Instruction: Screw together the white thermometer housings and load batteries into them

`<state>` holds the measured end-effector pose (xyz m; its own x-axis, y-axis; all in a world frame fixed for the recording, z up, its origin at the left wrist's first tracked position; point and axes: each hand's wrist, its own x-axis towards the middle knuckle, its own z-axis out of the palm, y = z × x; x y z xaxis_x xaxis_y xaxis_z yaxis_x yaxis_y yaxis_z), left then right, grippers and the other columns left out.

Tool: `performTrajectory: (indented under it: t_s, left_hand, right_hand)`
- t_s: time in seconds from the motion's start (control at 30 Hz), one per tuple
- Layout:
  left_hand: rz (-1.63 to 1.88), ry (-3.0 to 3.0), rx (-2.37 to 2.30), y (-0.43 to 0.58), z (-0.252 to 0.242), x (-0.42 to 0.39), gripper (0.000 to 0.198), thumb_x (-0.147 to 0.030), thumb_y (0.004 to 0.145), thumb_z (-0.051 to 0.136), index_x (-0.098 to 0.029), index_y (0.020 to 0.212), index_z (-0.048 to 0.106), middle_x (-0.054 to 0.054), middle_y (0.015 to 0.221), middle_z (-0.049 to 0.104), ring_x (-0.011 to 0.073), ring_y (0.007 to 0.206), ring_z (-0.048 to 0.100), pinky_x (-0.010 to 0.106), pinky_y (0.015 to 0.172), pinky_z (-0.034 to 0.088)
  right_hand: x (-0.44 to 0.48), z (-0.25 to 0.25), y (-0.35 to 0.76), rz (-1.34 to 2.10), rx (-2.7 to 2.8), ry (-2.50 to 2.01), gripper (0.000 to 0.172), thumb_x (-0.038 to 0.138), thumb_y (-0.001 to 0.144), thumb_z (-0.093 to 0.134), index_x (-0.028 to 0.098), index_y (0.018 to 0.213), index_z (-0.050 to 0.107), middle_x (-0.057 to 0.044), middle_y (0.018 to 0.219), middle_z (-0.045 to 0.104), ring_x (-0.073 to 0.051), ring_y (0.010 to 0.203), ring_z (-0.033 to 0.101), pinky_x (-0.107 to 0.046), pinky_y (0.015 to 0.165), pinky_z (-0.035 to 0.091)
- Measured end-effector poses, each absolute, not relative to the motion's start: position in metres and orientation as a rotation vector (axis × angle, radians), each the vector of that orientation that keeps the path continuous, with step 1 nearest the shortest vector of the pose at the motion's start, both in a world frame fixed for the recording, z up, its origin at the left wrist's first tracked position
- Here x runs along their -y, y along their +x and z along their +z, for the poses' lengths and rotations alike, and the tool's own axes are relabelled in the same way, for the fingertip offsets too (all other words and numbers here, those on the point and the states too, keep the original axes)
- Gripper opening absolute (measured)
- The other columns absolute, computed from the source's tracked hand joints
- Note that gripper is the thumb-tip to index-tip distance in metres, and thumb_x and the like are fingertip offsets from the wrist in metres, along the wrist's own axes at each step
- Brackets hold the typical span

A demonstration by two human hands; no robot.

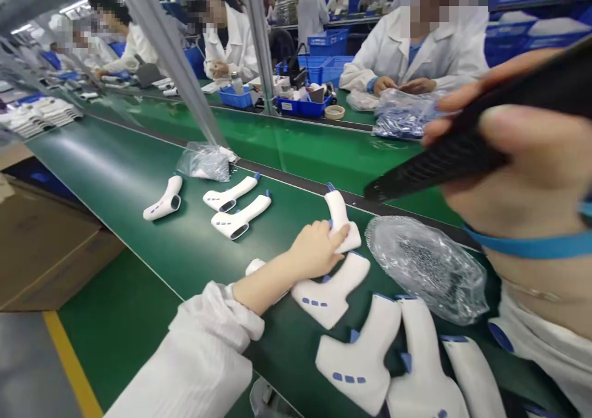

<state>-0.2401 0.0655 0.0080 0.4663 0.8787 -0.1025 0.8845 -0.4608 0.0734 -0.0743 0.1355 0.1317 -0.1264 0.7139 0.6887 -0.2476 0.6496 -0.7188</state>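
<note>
My left hand [317,248] is closed around a white pistol-shaped thermometer [339,211] that rests on the green conveyor belt [208,251]. Up at the right, close to the camera, my right hand [527,159] grips a long black tool [430,162], which looks like an electric screwdriver. The tool is held above the belt, its narrower end toward the thermometer; no bit can be made out. Just below my left hand lies another white thermometer [324,295] with blue buttons. Several more, such as the large front one [358,353], lie nearer to me.
A clear plastic bag [428,267] lies right of my left hand, and a smaller bag [206,161] farther along. Thermometers [243,214] lie at left. A metal post [171,60] rises from the belt's far side. Across it, a co-worker [416,48] sits behind blue bins [305,105].
</note>
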Motion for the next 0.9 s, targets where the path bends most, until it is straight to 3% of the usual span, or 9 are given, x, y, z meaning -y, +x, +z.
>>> performTrajectory:
  t_s: [0.07,0.2,0.43,0.63,0.8,0.9]
  left_hand:
    - [-0.023,2.565,-1.545,-0.240,0.003,-0.062,0.060,-0.044,0.085,0.043,-0.020,0.137,0.024,0.011,0.099,0.051,0.0247,0.086,0.051,0.035,0.072,0.041]
    - [0.041,2.513,-1.505,-0.242,0.001,-0.062,0.061,-0.045,0.085,0.041,-0.021,0.138,0.023,0.011,0.100,0.052,0.0245,0.088,0.053,0.035,0.074,0.041]
    - [0.024,2.409,-1.461,-0.242,-0.003,-0.063,0.062,-0.044,0.087,0.040,-0.023,0.140,0.018,0.014,0.112,0.049,0.0259,0.094,0.052,0.036,0.077,0.039]
    - [0.007,2.374,-1.436,-0.241,-0.003,-0.066,0.061,-0.043,0.088,0.038,-0.023,0.141,0.017,0.014,0.114,0.048,0.0262,0.096,0.051,0.034,0.077,0.038]
    - [0.004,2.376,-1.433,-0.241,-0.003,-0.065,0.061,-0.043,0.088,0.038,-0.022,0.141,0.016,0.015,0.114,0.047,0.0268,0.096,0.051,0.035,0.077,0.037]
    - [0.004,2.374,-1.437,-0.240,-0.002,-0.065,0.061,-0.043,0.088,0.038,-0.023,0.141,0.017,0.015,0.114,0.048,0.0265,0.095,0.051,0.035,0.077,0.037]
  right_hand:
    - [-0.153,0.123,-0.107,0.919,1.478,-0.336,0.032,0.029,0.062,0.069,0.015,0.087,0.053,-0.005,0.082,0.054,-0.017,0.064,0.052,-0.028,0.058,0.044]
    - [-0.178,0.095,-0.148,0.950,1.531,-0.282,0.026,0.023,0.066,0.064,0.011,0.088,0.054,-0.008,0.081,0.055,-0.017,0.061,0.052,-0.026,0.055,0.043]
    - [-0.177,0.083,-0.162,0.986,1.673,-0.324,0.030,0.022,0.065,0.066,0.010,0.090,0.054,-0.011,0.082,0.054,-0.022,0.071,0.054,-0.028,0.055,0.044]
    - [-0.179,0.078,-0.162,0.944,1.741,-0.356,0.032,0.030,0.065,0.071,0.011,0.087,0.055,-0.009,0.080,0.054,-0.021,0.065,0.053,-0.029,0.054,0.045]
    - [-0.183,0.072,-0.161,0.941,1.768,-0.325,0.029,0.026,0.069,0.070,0.012,0.092,0.059,-0.009,0.082,0.055,-0.022,0.070,0.055,-0.030,0.057,0.046]
    - [-0.187,0.069,-0.163,0.938,1.773,-0.307,0.023,0.025,0.068,0.071,0.013,0.085,0.059,-0.008,0.076,0.054,-0.022,0.065,0.053,-0.031,0.054,0.044]
